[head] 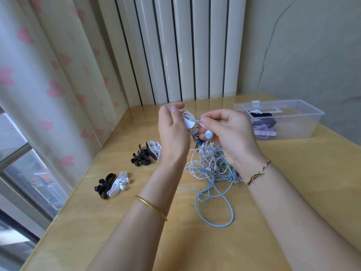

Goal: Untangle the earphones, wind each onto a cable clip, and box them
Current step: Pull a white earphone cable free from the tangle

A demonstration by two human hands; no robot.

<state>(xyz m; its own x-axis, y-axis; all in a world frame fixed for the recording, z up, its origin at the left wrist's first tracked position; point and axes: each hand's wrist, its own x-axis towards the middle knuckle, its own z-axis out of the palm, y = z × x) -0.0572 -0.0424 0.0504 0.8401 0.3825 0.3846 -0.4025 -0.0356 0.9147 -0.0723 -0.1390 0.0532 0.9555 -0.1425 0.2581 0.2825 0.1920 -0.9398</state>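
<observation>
My left hand (172,130) holds a white cable clip (189,122) with pale pink earphone cable wound on it, raised above the table. My right hand (224,132) pinches the metal plug end of that cable (198,121) right beside the clip. A light blue earbud (208,134) shows under my right fingers. Below the hands a tangle of earphones (211,163) in blue, pink, white and purple lies on the wooden table (121,222), with a blue loop (214,208) trailing toward me. A clear plastic box (283,118) at the far right holds wound earphones.
Two groups of black and white cable clips lie at the left: one (146,153) near my left wrist, one (112,184) closer to the table's left edge. A curtain and window run along the left side. A radiator stands behind the table.
</observation>
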